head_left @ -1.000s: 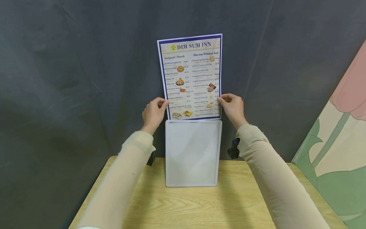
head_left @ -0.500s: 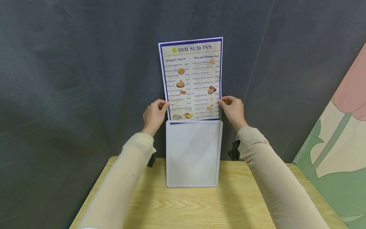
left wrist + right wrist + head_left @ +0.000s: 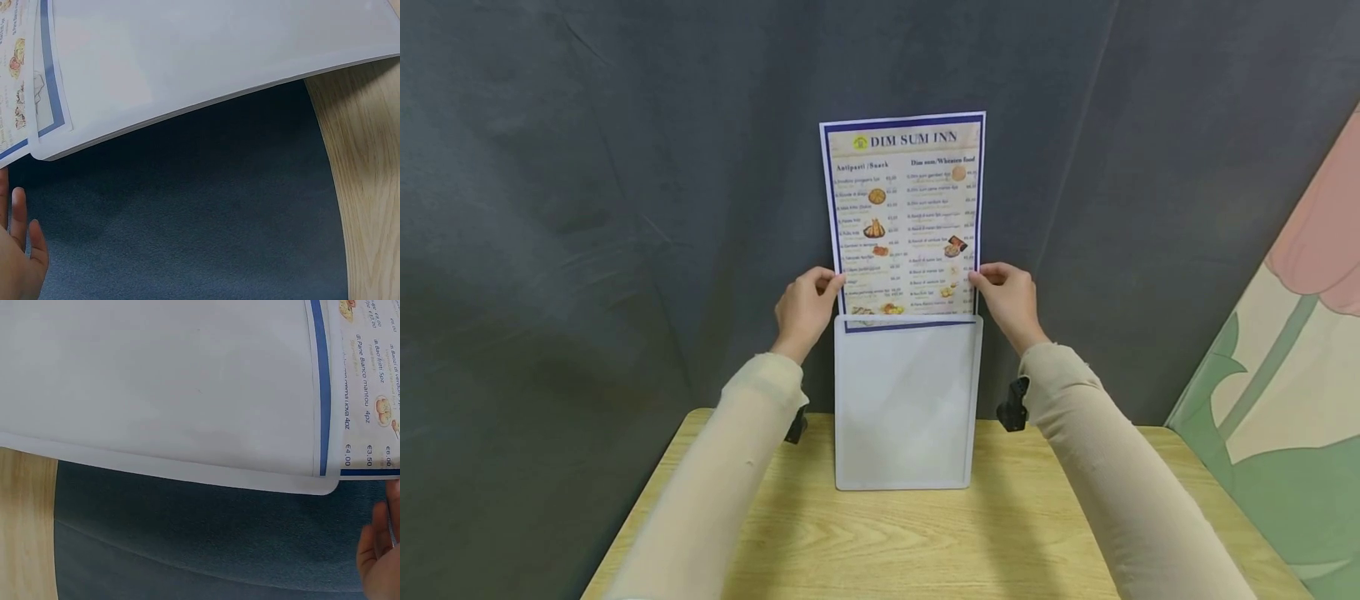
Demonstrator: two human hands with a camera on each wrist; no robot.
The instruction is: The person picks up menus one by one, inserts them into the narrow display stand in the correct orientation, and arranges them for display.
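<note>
Standing upright, sleeve (image 3: 904, 400) contains menu's (image 3: 904, 217) bottom edge.

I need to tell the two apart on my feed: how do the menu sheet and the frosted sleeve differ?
The menu sheet is printed in colour with a blue border; the frosted sleeve is plain whitish. The menu sheet is held by the left hand and right hand; the sleeve's bottom edge rests on the table. Both stand upright with similar width.
</note>
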